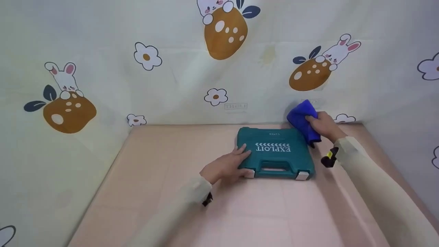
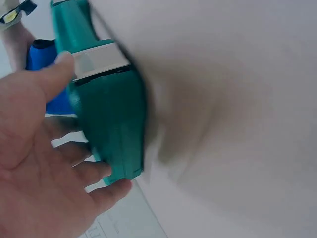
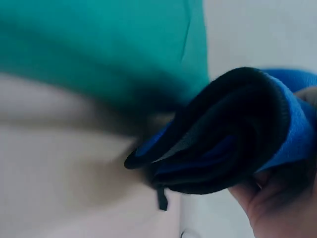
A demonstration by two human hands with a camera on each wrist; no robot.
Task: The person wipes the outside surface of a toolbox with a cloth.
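Observation:
A green plastic tool case [image 1: 274, 151], closed, lies flat on the table with its handle and two silver latches facing me. The white word EXPLOIT on its lid reads upside down. My left hand [image 1: 228, 166] rests against the case's left side, fingers spread; its thumb lies at the left latch [image 2: 101, 62]. In my right hand [image 1: 325, 125] I grip a folded blue cloth [image 1: 303, 120] with black edging, at the case's far right corner. The right wrist view shows the layered folds of the cloth [image 3: 223, 134] close to the green case [image 3: 109, 44].
The table [image 1: 164, 171] has a pale pinkish cover. Behind it and along the sides hangs a light sheet [image 1: 171, 85] printed with rabbits, brown fruit and flowers. The table meets the back sheet just beyond the case.

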